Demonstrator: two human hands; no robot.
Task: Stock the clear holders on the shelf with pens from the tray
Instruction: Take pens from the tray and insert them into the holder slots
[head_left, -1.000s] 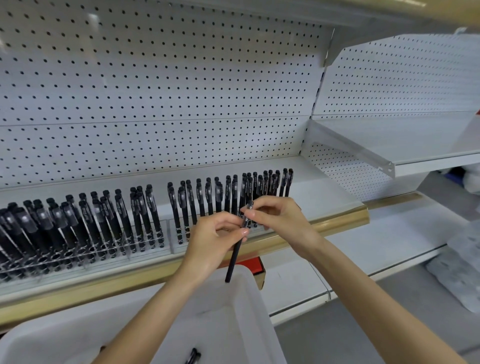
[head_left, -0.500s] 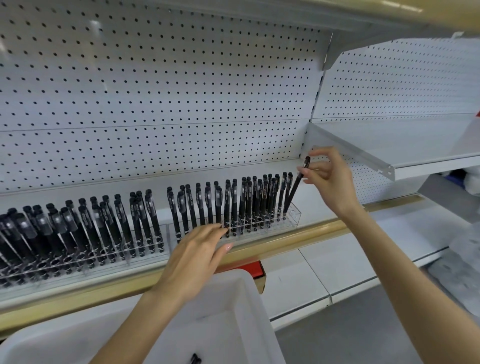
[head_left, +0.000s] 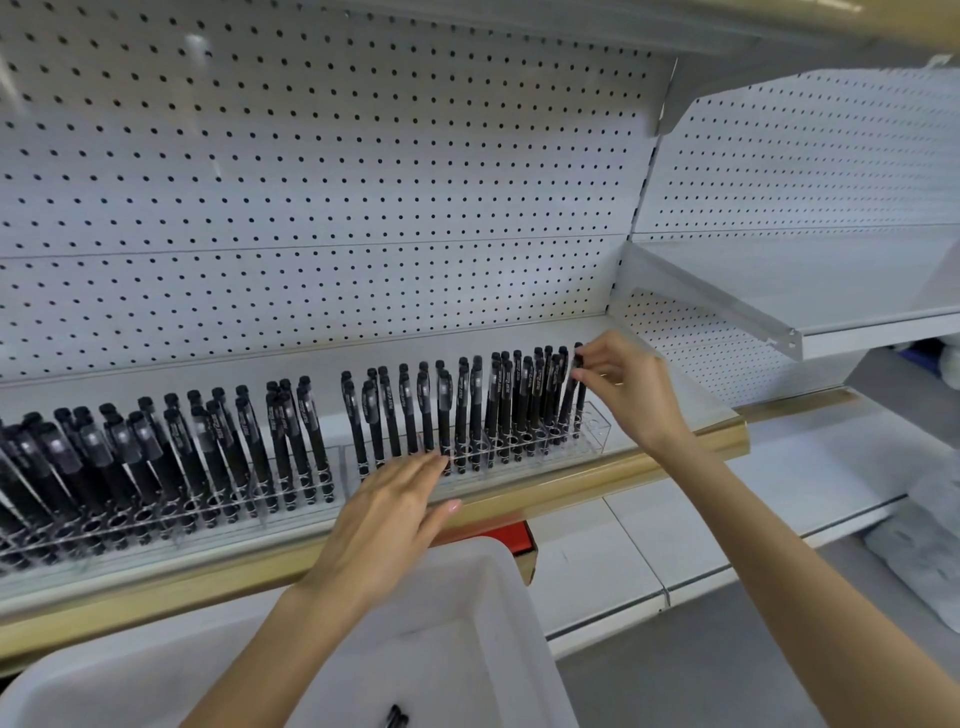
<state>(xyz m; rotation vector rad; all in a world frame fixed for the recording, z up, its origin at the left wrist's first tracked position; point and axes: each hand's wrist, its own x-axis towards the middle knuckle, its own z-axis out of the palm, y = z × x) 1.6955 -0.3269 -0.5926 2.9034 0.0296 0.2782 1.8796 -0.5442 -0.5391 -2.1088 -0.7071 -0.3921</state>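
At holder (head_left: 596, 432) edge, pen (head_left: 581, 405) (pinched)

This is a shop, going by its display racking: white pegboard (head_left: 311, 182) back panels, a bracket (head_left: 670, 91) under the upper level, and metal shelves (head_left: 841, 291) with a wood-coloured front edge. Rows of identical black pens (head_left: 444, 410) stand in clear holders (head_left: 595, 428) along one shelf, laid out as stock. A red tag (head_left: 511, 534) sits below that shelf's edge.
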